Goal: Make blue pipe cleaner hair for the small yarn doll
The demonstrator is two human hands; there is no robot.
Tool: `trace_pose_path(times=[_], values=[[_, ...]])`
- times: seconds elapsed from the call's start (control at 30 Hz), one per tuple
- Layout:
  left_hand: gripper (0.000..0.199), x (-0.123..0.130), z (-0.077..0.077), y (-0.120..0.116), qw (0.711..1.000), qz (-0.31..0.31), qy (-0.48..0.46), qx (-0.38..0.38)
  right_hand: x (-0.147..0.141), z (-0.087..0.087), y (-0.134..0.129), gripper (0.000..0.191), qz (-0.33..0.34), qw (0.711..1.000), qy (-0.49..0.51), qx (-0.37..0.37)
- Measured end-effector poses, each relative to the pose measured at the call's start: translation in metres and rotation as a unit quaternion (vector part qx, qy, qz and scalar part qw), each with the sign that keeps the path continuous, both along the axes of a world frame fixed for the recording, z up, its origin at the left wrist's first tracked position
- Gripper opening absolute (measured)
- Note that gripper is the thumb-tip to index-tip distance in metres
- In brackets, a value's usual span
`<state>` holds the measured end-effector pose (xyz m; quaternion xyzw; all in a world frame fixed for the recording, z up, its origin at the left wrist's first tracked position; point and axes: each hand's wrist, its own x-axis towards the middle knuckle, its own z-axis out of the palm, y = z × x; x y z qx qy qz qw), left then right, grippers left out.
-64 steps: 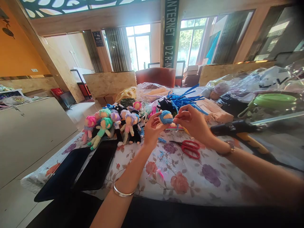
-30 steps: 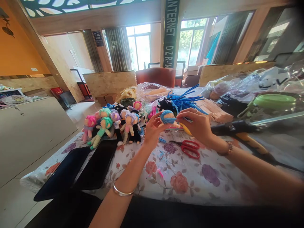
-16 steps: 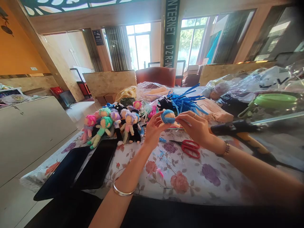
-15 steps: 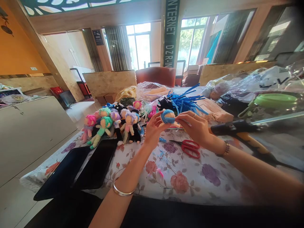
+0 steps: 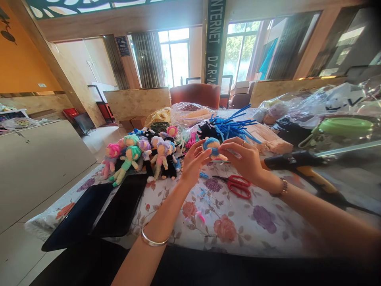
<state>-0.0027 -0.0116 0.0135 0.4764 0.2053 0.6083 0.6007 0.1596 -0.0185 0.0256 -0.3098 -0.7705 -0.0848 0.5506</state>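
A small doll [image 5: 212, 143] with blue hair and a pale face is held up over the middle of the table. My left hand [image 5: 193, 162] grips it from the left, thumb in front of its lower part. From the right, the closed fingertips of my right hand [image 5: 242, 157] pinch at the doll's blue part. Below my hands, red-handled scissors [image 5: 239, 186] lie on the flowered tablecloth [image 5: 190, 234], with a small blue piece [image 5: 203, 175] near their tips. Several finished-looking dolls [image 5: 131, 159] with pink, green and purple hair stand grouped to the left.
Two black trays [image 5: 122, 208] lie at the table's left front. A bundle of blue stems [image 5: 233, 129] is behind my hands. On the right are a black and orange glue gun [image 5: 309, 174], a green container [image 5: 347, 126] and plastic bags [image 5: 333, 97].
The doll has tilted in my fingers, so more of its pale face and a pale limb below show. My right hand has shifted slightly.
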Motion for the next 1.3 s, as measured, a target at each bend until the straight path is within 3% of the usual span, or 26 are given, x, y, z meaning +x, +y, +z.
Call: trace_pose_path(times=[0.27, 0.47, 0.8, 1.1, 1.3], values=[[0.034, -0.001, -0.004, 0.003, 1.000, 0.000, -0.005, 0.003, -0.003, 0.003, -0.001, 0.021, 0.022, 1.000, 0.002, -0.004], [0.035, -0.002, -0.003, 0.003, 1.000, -0.001, -0.006, -0.009, -0.002, 0.004, 0.000, 0.016, 0.051, 0.998, 0.021, -0.017], [0.034, -0.002, 0.000, 0.003, 0.997, -0.010, -0.051, -0.063, 0.010, 0.007, -0.001, 0.014, 0.010, 0.996, 0.040, -0.081], [0.032, -0.003, 0.000, 0.006, 0.992, -0.015, -0.069, -0.101, 0.005, 0.010, -0.001, 0.011, -0.032, 0.999, -0.030, -0.013], [0.031, -0.004, 0.000, 0.008, 0.992, -0.018, -0.051, -0.110, 0.004, 0.011, 0.001, 0.016, -0.040, 0.999, -0.030, -0.019]])
